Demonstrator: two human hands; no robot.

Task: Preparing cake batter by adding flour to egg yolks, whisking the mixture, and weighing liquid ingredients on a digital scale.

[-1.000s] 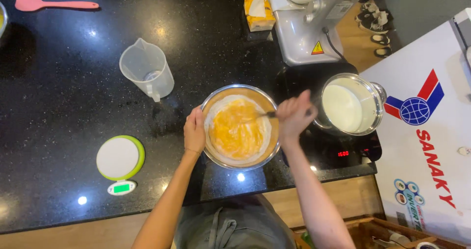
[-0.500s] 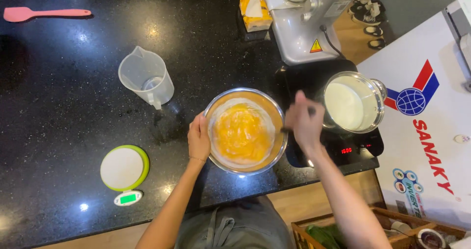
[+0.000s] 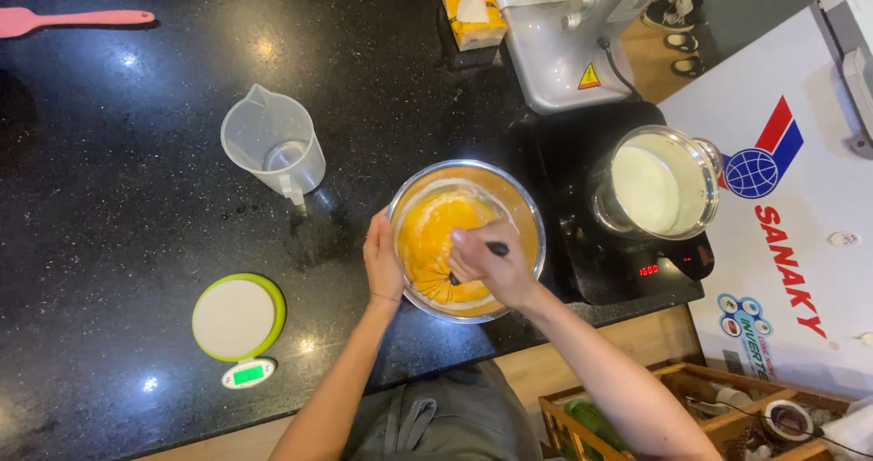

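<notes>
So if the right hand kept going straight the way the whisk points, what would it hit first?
The right hand angles the whisk down and leftward, so it would likely meet the yellow batter, then the metal bowl near the left hand. Depth is uncertain.

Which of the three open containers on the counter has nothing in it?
The clear plastic measuring jug: the metal bowl holds yellow batter, the pot white liquid.

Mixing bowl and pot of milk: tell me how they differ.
The mixing bowl holds yellow batter; the pot holds white liquid. The bowl sits on the black counter, the pot on the cooktop. The left hand steadies the bowl while the right hand whisks in it; nobody touches the pot. Both are round, shiny metal.
</notes>
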